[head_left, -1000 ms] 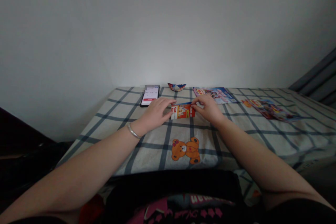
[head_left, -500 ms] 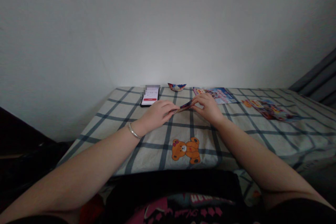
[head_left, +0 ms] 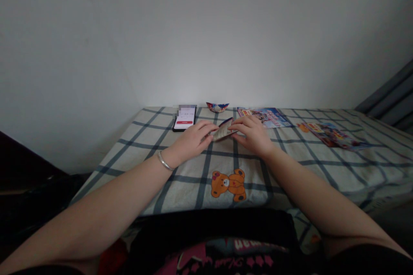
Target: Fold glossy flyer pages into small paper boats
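Note:
Between my hands, just above the checked cloth (head_left: 190, 180), is a small folded paper (head_left: 223, 130) with a pale inner face and a dark printed edge. My left hand (head_left: 196, 138) pinches its left end between thumb and fingers. At the right end, my right hand (head_left: 253, 135) grips the paper with the thumb below and the fingers over it. The paper is partly opened at its fold, tilted upward. Fingertips hide both of its ends.
A phone (head_left: 185, 118) with a lit screen lies beyond my left hand. A folded paper boat shape (head_left: 217, 107) stands by the wall. Two colourful printed sheets, one behind my right hand (head_left: 271, 117) and another farther right (head_left: 335, 135), lie on the cloth.
The folded paper has turned and opened a little, so its pale inner face now shows. My right hand's fingers have shifted over it; the other things have stayed put.

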Motion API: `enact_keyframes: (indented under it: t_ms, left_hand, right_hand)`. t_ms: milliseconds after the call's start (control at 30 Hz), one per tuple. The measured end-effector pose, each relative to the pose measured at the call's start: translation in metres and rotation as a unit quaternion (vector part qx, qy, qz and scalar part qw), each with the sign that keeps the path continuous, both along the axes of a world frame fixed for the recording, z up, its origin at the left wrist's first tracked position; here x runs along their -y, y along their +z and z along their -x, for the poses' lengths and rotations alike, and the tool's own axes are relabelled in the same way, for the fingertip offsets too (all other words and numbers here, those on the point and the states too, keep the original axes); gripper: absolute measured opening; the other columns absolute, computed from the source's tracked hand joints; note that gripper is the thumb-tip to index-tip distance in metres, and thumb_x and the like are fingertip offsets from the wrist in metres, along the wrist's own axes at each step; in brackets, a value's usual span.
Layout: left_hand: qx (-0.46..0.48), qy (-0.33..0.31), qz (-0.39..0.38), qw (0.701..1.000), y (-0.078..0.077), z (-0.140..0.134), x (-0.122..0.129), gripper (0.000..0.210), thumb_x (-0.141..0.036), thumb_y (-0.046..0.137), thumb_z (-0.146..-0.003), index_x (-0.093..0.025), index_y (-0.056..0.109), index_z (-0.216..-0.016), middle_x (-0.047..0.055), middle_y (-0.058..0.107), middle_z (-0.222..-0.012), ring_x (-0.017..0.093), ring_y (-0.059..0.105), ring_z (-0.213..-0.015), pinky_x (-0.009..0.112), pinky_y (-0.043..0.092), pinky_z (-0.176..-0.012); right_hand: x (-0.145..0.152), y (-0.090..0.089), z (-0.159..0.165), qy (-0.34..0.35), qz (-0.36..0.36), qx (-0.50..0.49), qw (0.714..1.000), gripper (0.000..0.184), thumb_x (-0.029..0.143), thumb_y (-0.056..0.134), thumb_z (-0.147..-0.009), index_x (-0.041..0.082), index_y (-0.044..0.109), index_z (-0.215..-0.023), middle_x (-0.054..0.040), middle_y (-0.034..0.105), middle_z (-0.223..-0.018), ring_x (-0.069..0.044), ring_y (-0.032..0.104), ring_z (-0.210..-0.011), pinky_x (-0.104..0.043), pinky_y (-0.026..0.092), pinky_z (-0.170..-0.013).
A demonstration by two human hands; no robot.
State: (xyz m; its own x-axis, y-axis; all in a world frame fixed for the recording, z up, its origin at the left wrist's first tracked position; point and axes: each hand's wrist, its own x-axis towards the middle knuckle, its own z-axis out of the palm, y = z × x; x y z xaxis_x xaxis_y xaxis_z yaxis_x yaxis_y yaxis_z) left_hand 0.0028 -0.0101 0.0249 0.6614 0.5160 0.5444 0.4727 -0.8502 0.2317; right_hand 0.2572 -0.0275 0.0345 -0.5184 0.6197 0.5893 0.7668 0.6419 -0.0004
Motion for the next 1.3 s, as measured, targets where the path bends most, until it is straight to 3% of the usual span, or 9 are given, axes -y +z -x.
enact_keyframes:
  t_ms: [167,333,500,767,867,1000,1167,1300]
  left_hand:
    - [0.000,0.022,-0.014,1.000,-0.001,-0.002,-0.002,0.032,-0.019,0.045,-0.094,-0.017,0.055,-0.124,0.010,0.057,-0.125,0.022,0.053,-0.118,0.040,0.045,-0.105]
    - [-0.015,0.077,-0.046,0.996,-0.005,-0.002,-0.007,0.035,-0.014,0.050,-0.091,-0.019,0.055,-0.125,0.008,0.061,-0.121,0.023,0.057,-0.112,0.041,0.047,-0.099]
    - [-0.026,0.119,-0.074,0.990,-0.005,0.000,-0.008,0.029,-0.019,0.054,-0.092,-0.019,0.057,-0.121,0.007,0.065,-0.113,0.025,0.059,-0.105,0.044,0.048,-0.094]
    - [0.025,0.143,-0.089,0.985,-0.005,-0.001,-0.007,0.021,-0.017,0.059,-0.088,-0.014,0.059,-0.110,0.011,0.053,-0.115,0.025,0.056,-0.109,0.041,0.051,-0.096]
    - [0.033,0.153,-0.106,0.982,-0.008,-0.001,-0.007,0.031,-0.015,0.062,-0.086,-0.013,0.058,-0.116,0.014,0.048,-0.123,0.027,0.052,-0.116,0.044,0.049,-0.101]
    - [-0.017,0.123,-0.139,0.982,-0.009,0.000,-0.007,0.040,-0.012,0.061,-0.085,-0.019,0.060,-0.124,0.014,0.044,-0.135,0.030,0.046,-0.125,0.049,0.045,-0.105]
    - [-0.078,0.038,-0.150,0.985,-0.008,0.000,-0.006,0.014,-0.019,0.063,-0.087,-0.022,0.073,-0.096,0.011,0.046,-0.138,0.031,0.042,-0.127,0.051,0.041,-0.106]
    - [-0.112,-0.017,-0.145,0.983,-0.007,0.000,-0.006,0.012,-0.022,0.063,-0.087,-0.024,0.074,-0.088,0.008,0.046,-0.142,0.031,0.038,-0.131,0.051,0.040,-0.107]
  right_hand:
    - [0.001,-0.001,0.003,0.061,0.008,0.036,0.997,0.021,0.030,0.057,-0.093,0.024,0.071,-0.108,-0.0061,0.070,-0.113,-0.023,0.058,-0.105,-0.040,0.043,-0.095]
    - [-0.004,-0.013,0.010,0.131,-0.015,0.068,0.989,0.020,0.033,0.061,-0.092,0.023,0.073,-0.105,-0.0056,0.074,-0.105,-0.022,0.061,-0.096,-0.037,0.046,-0.086]
    - [-0.004,-0.018,0.018,0.154,-0.017,0.095,0.983,0.021,0.037,0.059,-0.093,0.023,0.075,-0.096,-0.0048,0.075,-0.096,-0.021,0.063,-0.090,-0.034,0.046,-0.078]
    - [-0.006,-0.013,0.006,0.182,0.080,0.058,0.978,0.018,0.018,0.057,-0.090,0.021,0.074,-0.095,-0.0047,0.074,-0.101,-0.019,0.067,-0.095,-0.032,0.050,-0.086]
    - [-0.007,-0.014,0.002,0.174,0.128,0.041,0.976,0.020,0.010,0.057,-0.084,0.020,0.072,-0.094,-0.0047,0.074,-0.100,-0.018,0.067,-0.094,-0.031,0.051,-0.086]
    - [-0.006,-0.013,0.001,0.163,0.167,0.041,0.972,0.027,0.003,0.057,-0.072,0.019,0.070,-0.090,-0.0039,0.073,-0.093,-0.019,0.066,-0.089,-0.031,0.050,-0.084]
    - [-0.003,-0.007,0.001,0.158,0.190,0.042,0.968,0.027,0.004,0.056,-0.068,0.018,0.068,-0.087,-0.0045,0.070,-0.088,-0.018,0.063,-0.084,-0.030,0.048,-0.079]
    - [-0.002,-0.005,0.000,0.151,0.211,0.042,0.965,0.025,0.005,0.057,-0.068,0.017,0.068,-0.087,-0.0053,0.070,-0.088,-0.018,0.062,-0.082,-0.029,0.047,-0.077]
